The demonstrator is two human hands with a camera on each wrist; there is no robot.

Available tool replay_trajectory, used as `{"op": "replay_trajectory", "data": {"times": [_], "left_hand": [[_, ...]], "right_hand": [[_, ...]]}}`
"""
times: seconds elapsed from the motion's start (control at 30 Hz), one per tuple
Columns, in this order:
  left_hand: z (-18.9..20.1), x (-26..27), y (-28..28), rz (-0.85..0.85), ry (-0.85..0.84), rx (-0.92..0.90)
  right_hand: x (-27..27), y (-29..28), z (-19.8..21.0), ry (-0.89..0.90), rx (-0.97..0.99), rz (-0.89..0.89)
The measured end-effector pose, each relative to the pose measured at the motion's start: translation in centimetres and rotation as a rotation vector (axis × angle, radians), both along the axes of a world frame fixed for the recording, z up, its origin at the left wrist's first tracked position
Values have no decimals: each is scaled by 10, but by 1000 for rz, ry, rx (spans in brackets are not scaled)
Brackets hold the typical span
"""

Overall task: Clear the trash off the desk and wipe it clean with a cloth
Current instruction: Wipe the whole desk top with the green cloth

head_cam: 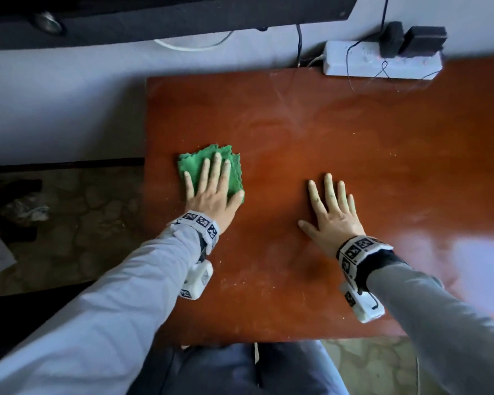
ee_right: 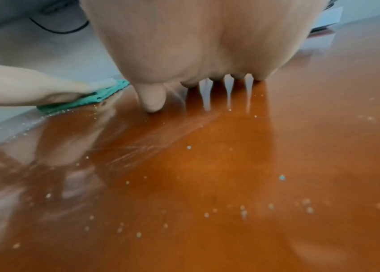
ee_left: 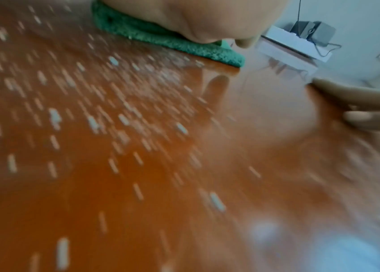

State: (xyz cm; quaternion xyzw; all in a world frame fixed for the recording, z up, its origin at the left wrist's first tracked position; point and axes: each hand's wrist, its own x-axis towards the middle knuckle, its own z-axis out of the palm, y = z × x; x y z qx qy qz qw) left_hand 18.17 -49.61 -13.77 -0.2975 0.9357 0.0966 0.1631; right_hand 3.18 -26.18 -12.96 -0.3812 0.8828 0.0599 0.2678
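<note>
A folded green cloth [head_cam: 193, 166] lies near the left edge of the reddish-brown desk [head_cam: 340, 124]. My left hand [head_cam: 211, 183] presses flat on it, fingers straight and spread. In the left wrist view the cloth [ee_left: 156, 40] shows under the palm, and the picture is streaked with motion blur. My right hand [head_cam: 332, 208] lies flat on the bare desk to the right of the cloth, fingers spread, holding nothing. The right wrist view shows that palm [ee_right: 195, 46] down on the wood, with the cloth [ee_right: 86, 100] and the left hand [ee_right: 21, 88] off to the left. Small pale crumbs [ee_right: 242, 211] dot the desk.
A white power strip [head_cam: 380, 62] with black adapters and thin cables sits at the desk's back edge. A dark monitor base [head_cam: 154, 21] spans the top left. Left of the desk is stone-patterned floor [head_cam: 77, 218] with some rubbish. My legs are under the front edge.
</note>
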Motion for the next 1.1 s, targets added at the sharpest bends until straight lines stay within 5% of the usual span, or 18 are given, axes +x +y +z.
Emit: {"op": "replay_trajectory", "data": {"times": [0.17,0.27,0.43,0.53,0.77,0.9,1.1], "left_hand": [[9,57,83,-507,-83,71],[8,70,61,-649,-87,69],[6,21,-30,-207,17,54],[2,13,-43,-104,21,61],[14,151,64,-460,-111,87],[8,151,31,-520,-78,61],[0,94,-18,-6,16,37]], "right_hand": [[8,1,5,2,50,43],[20,2,5,12,54,61],[32,-2,4,21,82,28],[32,-5,4,37,109,24],[46,-10,6,9,85,-78],[62,-4,9,-14,88,-84],[83,26,10,-22,-8,-7]]}}
